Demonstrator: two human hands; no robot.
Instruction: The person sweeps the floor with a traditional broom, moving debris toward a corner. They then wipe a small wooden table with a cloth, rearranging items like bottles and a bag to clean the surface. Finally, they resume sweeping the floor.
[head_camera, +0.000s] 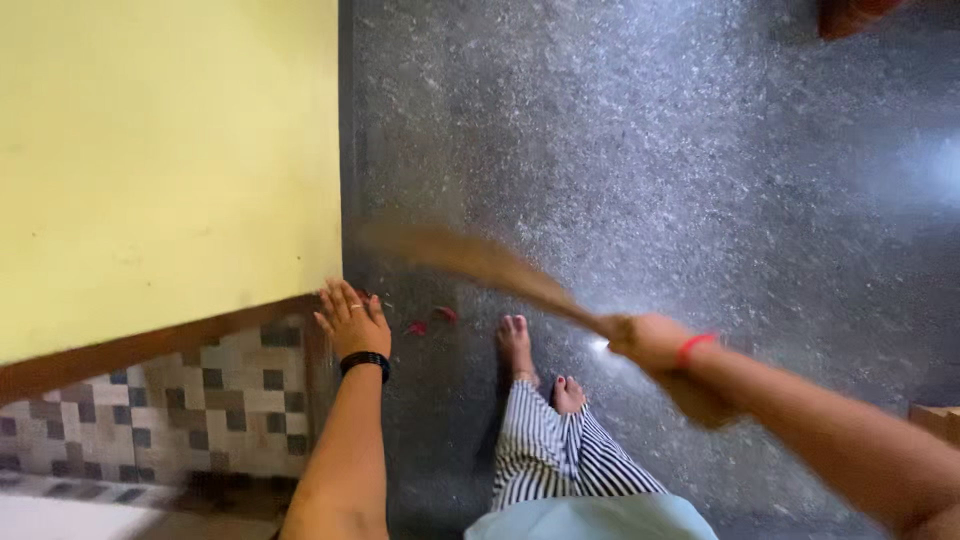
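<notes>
My right hand (652, 340) grips the handle of a brown grass broom (480, 262), which is blurred with motion and sweeps over the dark speckled floor (650, 150) toward the left. A red band circles that wrist. My left hand (350, 318) rests flat with fingers apart against the corner edge of the yellow wall (170, 150); it wears a ring and a black wristband. A few small red bits (430, 320) lie on the floor between my left hand and my bare feet (520, 345).
Below the yellow wall runs a brown trim and a checkered tile panel (200, 400). My striped trousers (560, 450) show at the bottom. A reddish-brown object (855, 15) sits at the top right, and a cardboard-coloured edge (935, 420) at the right.
</notes>
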